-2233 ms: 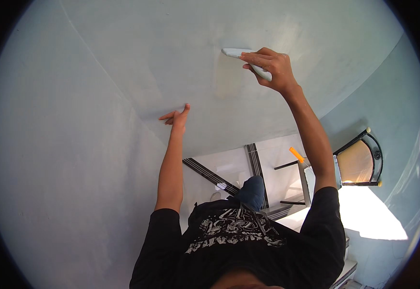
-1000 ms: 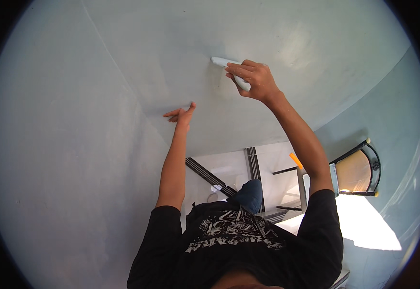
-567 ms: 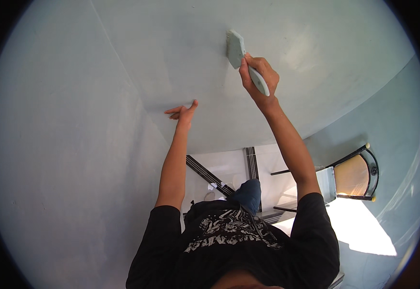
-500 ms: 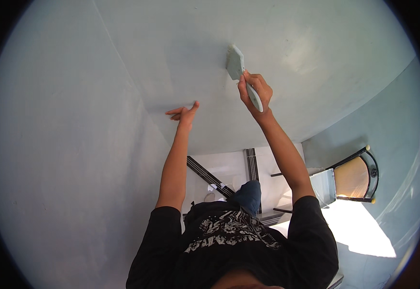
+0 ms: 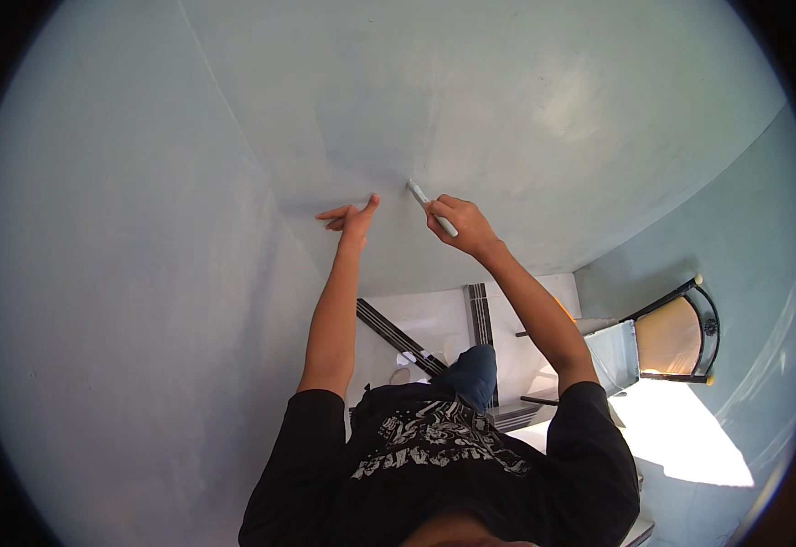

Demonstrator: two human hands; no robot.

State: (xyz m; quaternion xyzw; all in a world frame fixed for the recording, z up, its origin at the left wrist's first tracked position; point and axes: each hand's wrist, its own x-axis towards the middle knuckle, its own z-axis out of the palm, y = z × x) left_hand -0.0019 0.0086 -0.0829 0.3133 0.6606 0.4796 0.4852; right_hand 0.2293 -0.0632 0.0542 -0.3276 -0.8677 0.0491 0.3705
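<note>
My right hand (image 5: 464,224) grips the handle of a flat, pale paintbrush (image 5: 420,193), seen nearly edge-on. Its head is turned up and to the left, at the light blue-grey wall (image 5: 526,164); I cannot tell how firmly it touches. A darker, damp-looking patch (image 5: 371,128) spreads on the wall just above the brush. To the left, my left hand (image 5: 352,217) is empty, its thumb raised and fingers stretched out to the left, close to the wall near the corner.
A second wall (image 5: 124,273) meets the painted one along a corner line at left. Below lies a white floor with dark striped bands (image 5: 398,333). At right stands a black-framed chair (image 5: 670,335) with a tan back, and a bright sunlit patch (image 5: 681,433) beneath it.
My right hand has come down and slightly left along the wall with the paintbrush, which has turned from showing its broad face to nearly edge-on. My left hand has hardly moved.
</note>
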